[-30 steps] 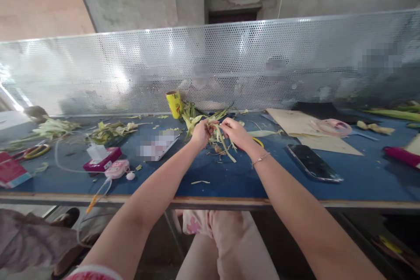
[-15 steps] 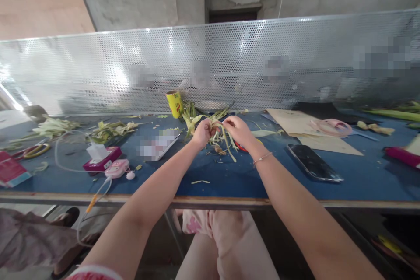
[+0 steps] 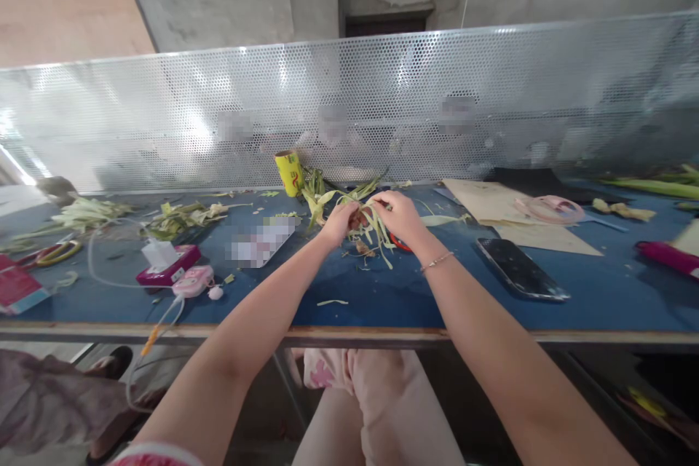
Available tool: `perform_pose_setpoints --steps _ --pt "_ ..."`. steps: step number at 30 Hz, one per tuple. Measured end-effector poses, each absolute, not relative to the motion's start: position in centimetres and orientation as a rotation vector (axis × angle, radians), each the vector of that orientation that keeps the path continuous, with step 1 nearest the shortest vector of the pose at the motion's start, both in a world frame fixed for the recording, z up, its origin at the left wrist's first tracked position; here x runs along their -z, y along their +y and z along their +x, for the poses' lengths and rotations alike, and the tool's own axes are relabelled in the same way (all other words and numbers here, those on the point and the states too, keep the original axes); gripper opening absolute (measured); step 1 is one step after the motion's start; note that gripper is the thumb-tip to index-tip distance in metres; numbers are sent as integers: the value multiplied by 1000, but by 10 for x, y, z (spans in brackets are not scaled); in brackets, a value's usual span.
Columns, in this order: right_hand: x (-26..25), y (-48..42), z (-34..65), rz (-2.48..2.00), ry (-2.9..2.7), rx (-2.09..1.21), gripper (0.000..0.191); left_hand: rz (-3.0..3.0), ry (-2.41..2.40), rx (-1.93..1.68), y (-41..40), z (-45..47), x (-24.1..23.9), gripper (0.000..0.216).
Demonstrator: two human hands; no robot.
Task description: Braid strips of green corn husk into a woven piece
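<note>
Both of my hands meet over the middle of the blue table. My left hand is closed round a small bundle of green leaf strips. My right hand pinches strips of the same bundle from the right. Loose ends of the strips hang down toward the tabletop. More green leaves lie just behind my hands. Something red shows under my right hand; I cannot make out what it is.
A yellow roll stands by the perforated metal screen. A black phone lies to the right, with brown paper and a pink ring behind it. Left: a pink tissue box, cables, leaf piles.
My right hand has moved left onto the bundle and closed on the strips. My left hand kept its grip and barely shifted.
</note>
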State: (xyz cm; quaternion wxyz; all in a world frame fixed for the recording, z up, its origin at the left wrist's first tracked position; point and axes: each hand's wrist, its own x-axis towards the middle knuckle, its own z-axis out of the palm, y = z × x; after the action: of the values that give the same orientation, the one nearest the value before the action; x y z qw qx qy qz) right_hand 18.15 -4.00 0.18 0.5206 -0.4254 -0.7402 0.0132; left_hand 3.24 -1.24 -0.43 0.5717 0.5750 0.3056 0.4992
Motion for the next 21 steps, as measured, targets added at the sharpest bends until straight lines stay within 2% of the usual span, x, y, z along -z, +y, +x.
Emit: perform_pose_setpoints --steps 3,10,14,21 --pt "-3 -41 184 -1037 -1766 -81 18 1371 696 -1231 -11 33 5 16" --pt "-8 -49 191 -1074 -1840 -593 24 1375 561 -1339 -10 31 4 15" --pt "-12 -54 198 -1023 -1879 -708 38 1426 565 -1400 -13 30 2 17" --pt "-10 -48 209 -921 -1732 -845 28 1396 666 -1501 -20 33 -6 18"
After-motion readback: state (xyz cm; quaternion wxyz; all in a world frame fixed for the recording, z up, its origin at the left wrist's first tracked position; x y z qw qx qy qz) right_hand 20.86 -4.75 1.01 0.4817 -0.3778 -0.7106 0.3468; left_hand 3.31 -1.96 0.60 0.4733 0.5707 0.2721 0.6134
